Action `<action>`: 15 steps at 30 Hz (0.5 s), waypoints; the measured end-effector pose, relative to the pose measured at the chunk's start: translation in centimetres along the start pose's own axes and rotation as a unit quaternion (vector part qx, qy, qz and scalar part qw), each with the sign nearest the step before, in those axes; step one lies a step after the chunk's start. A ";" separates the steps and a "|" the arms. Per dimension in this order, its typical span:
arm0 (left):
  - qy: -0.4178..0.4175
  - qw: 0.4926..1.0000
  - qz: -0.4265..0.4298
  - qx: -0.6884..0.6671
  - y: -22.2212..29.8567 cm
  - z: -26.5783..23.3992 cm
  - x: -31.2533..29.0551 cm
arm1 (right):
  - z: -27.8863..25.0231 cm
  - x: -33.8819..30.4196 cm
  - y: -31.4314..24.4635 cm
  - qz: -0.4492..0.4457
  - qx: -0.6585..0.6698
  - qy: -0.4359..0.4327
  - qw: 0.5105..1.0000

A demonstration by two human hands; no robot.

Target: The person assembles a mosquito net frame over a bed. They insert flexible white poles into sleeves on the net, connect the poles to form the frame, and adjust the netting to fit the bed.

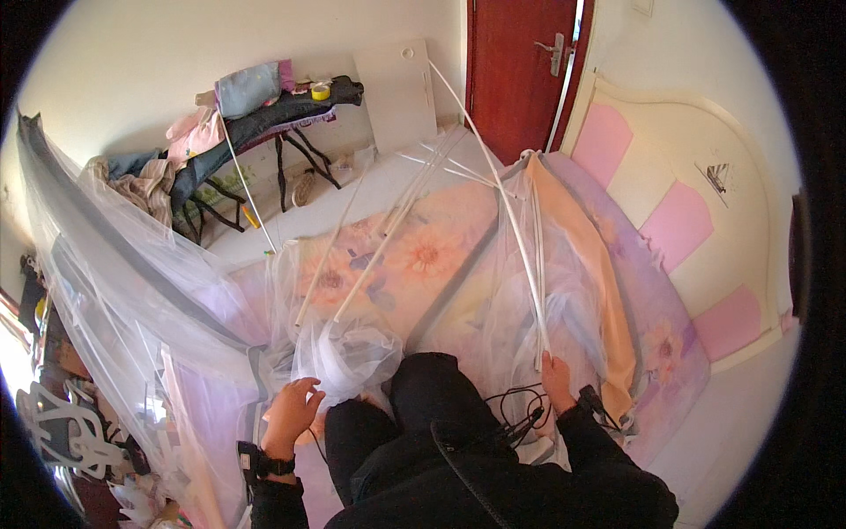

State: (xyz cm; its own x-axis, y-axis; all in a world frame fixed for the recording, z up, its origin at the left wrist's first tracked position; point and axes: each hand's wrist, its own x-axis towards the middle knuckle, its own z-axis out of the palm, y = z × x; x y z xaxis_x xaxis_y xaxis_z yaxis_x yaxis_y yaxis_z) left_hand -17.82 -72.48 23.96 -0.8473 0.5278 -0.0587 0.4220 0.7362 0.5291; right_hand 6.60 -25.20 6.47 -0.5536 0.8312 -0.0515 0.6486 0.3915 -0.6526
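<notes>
My right hand is closed round the lower end of a long white pole, which slants up and away toward the white board by the wall. My left hand is beside a bunched heap of white mosquito netting; its fingers are bent and apart, with nothing visible in them. Several more white poles lie across the floral bedspread ahead of me. Sheer netting with a grey edge band rises on the left. More netting with an orange panel is spread to the right.
A bench piled with clothes stands along the far wall, a yellow tape roll on it. A white board leans near the red door. The cream-and-pink headboard is at right. Black cables lie near my lap.
</notes>
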 end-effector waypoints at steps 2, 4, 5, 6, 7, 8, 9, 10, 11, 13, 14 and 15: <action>0.005 0.998 0.059 0.003 0.7 -0.2 1.3 | -1.1 -1.3 -0.4 -0.035 0.004 0.031 0.999; -0.001 0.997 0.078 0.007 1.6 -0.4 2.9 | -1.6 -2.5 -0.5 -0.038 0.041 0.030 0.998; -0.005 0.996 0.092 0.010 2.3 -0.6 3.7 | -1.8 -2.9 -0.6 -0.012 0.051 0.029 0.998; -0.014 0.996 0.090 0.018 3.0 -0.9 4.6 | -1.8 -3.4 -0.7 -0.030 0.100 0.017 0.994; 0.004 0.993 0.118 0.012 3.9 -1.2 5.6 | -1.8 -3.8 -0.9 -0.032 0.143 0.010 0.989; 0.015 0.990 0.137 0.010 4.9 -1.6 6.7 | -1.9 -4.1 -1.3 -0.005 0.175 -0.011 0.984; 0.028 0.988 0.155 0.008 6.1 -2.2 7.8 | -2.0 -4.4 -1.7 -0.049 0.177 0.005 0.983; 0.043 0.984 0.175 0.003 7.2 -2.9 9.0 | -2.1 -4.7 -2.3 -0.062 0.168 0.007 0.984; 0.058 0.979 0.195 -0.002 8.5 -3.7 10.2 | -2.2 -5.0 -3.0 -0.096 0.164 0.016 0.982; 0.093 0.967 0.229 -0.063 11.0 -5.5 12.4 | -2.4 -5.6 -4.4 -0.102 0.209 -0.016 0.972; 0.091 0.970 0.211 -0.077 12.3 -6.6 13.7 | -2.5 -5.9 -5.0 -0.117 0.236 -0.022 0.964; 0.099 0.965 0.214 -0.111 13.5 -7.7 14.8 | -2.5 -6.2 -5.5 -0.124 0.222 -0.027 0.967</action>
State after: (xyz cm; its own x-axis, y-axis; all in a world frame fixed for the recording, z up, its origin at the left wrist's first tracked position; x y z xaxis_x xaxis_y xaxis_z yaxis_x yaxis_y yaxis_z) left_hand -27.14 -57.96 36.73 -0.6654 0.6557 0.3568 0.6859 0.3484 0.6389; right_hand 7.76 -31.47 12.28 -0.6981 0.7064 0.1168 0.2099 0.3579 -0.9099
